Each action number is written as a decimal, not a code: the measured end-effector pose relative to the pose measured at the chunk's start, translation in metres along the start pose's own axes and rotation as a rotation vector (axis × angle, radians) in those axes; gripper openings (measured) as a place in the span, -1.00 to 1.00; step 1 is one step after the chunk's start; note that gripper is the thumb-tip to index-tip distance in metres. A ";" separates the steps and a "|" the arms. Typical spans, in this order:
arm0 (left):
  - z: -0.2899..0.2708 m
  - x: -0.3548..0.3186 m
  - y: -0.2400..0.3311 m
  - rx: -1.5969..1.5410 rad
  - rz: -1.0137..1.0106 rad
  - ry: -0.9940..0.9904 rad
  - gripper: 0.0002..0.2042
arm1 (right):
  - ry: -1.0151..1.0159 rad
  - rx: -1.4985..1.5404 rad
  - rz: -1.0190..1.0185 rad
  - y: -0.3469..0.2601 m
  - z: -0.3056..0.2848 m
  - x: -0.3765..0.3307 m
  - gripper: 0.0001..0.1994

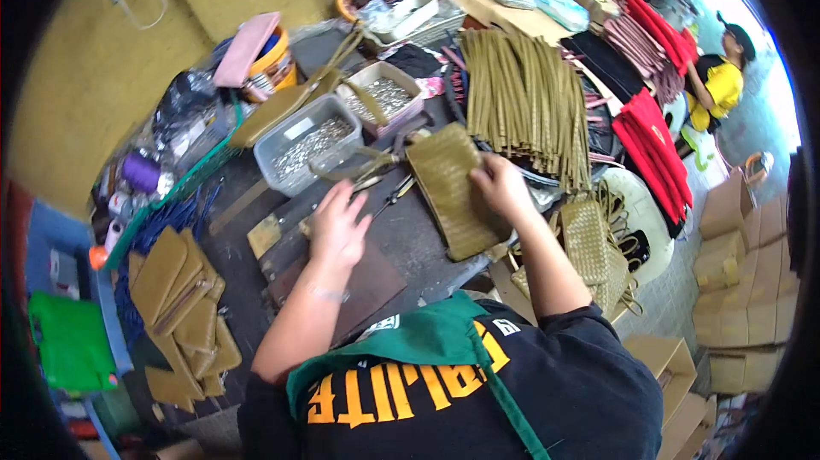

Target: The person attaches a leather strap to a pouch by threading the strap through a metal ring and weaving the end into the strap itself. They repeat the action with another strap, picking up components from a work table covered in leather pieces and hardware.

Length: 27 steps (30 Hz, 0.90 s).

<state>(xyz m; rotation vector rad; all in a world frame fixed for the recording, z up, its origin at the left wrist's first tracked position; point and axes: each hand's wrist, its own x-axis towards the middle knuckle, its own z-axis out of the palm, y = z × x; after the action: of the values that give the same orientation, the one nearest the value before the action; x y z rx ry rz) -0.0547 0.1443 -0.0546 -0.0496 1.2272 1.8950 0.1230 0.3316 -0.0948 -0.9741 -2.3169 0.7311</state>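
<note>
My right hand (504, 191) grips the right edge of a flat olive-green pouch (450, 195) with a woven texture, which is tilted over the dark work table (397, 251). My left hand (336, 225) is over the table with its fingers spread and nothing visible in them. Just beyond its fingertips lies a hand tool with dark handles (395, 193), perhaps pliers. An olive strap (354, 171) runs close by, in front of a clear plastic tub (289, 174) of small silvery metal pieces. A brown board (363, 293) lies under my left forearm.
Several olive pouches (184, 306) are piled at the left. A second tub (412, 108) of metal pieces and a bundle of olive strips (521, 101) stand beyond. Woven olive bags (585, 246) and red fabric (653, 152) are right. Another person (722, 80) sits far right.
</note>
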 end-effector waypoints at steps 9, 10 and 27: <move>-0.161 -0.093 0.074 0.206 0.714 0.486 -0.80 | 0.166 -0.282 -0.072 -0.013 -0.022 0.004 -0.72; -0.176 -0.094 0.082 0.437 0.873 0.659 -0.84 | 0.197 -0.213 -0.147 -0.012 -0.025 0.003 -0.76; -0.286 -0.049 0.167 1.990 0.409 1.054 -0.74 | -0.108 -0.038 -0.546 -0.072 -0.014 -0.018 -0.79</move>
<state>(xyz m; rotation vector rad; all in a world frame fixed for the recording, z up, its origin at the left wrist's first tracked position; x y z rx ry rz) -0.2463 -0.1303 -0.0586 0.3170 3.4012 -0.0490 0.1084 0.2789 -0.0424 -0.2850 -2.5272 0.5191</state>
